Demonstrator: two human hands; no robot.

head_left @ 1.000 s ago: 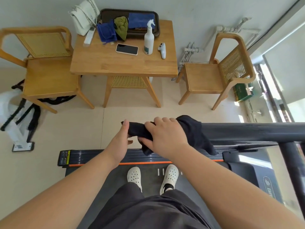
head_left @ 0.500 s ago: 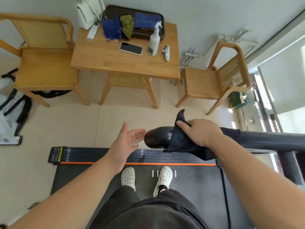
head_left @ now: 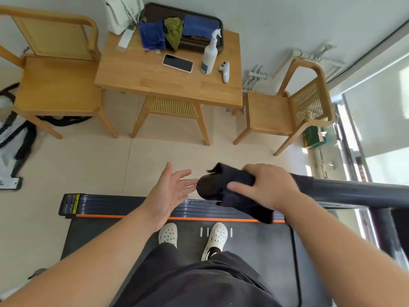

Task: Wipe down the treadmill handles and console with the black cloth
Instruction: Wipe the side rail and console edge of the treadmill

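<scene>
A dark grey treadmill handle (head_left: pixel 354 191) runs in from the right and ends in a rounded tip (head_left: pixel 204 187) at mid-frame. The black cloth (head_left: pixel 239 196) is draped over the handle near that tip, one corner sticking up, the rest hanging below. My right hand (head_left: pixel 267 185) presses the cloth around the handle from above. My left hand (head_left: pixel 170 191) hovers open just left of the tip, palm toward it, fingertips almost touching. The console is out of view.
The treadmill belt (head_left: pixel 254 244) lies under my white shoes. Ahead stands a wooden table (head_left: pixel 155 80) carrying a spray bottle (head_left: pixel 209 58), a phone (head_left: pixel 177 63) and a tray of cloths (head_left: pixel 177 29). Wooden chairs (head_left: pixel 55 80) flank it; another chair (head_left: pixel 287 111) is right.
My left hand let go of the cloth and opened beside the handle tip. My right hand slid the cloth right along the handle, then back toward the tip.
</scene>
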